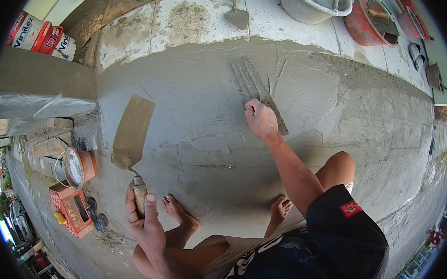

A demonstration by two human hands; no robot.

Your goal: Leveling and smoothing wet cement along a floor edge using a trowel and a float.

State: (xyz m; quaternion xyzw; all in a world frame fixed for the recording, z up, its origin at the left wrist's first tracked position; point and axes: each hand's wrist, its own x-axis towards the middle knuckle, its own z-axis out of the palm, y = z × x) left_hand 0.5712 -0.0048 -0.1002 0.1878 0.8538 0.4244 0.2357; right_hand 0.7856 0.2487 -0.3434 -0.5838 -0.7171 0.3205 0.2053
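Note:
My left hand (145, 218) is wrapped round the wooden handle of a trowel (134, 130), whose long flat blade points away from me above the wet cement floor (191, 116). In my right hand (261, 118) is a float (253, 81), a long narrow board coated with cement, lying on or just over the grey surface. The float's grip is hidden under my fingers. Ridges and smears mark the cement around it, and the part between the two tools looks smoother. My bare feet (179, 214) are on the floor below.
Pale tiles (175, 25) border the far side, with a pointed trowel (237, 17) on them. A grey bucket (307, 6) and a red tub (367, 26) stand far right. At left are a low wall (50, 73), a paint pail (79, 166) and a red crate (69, 213).

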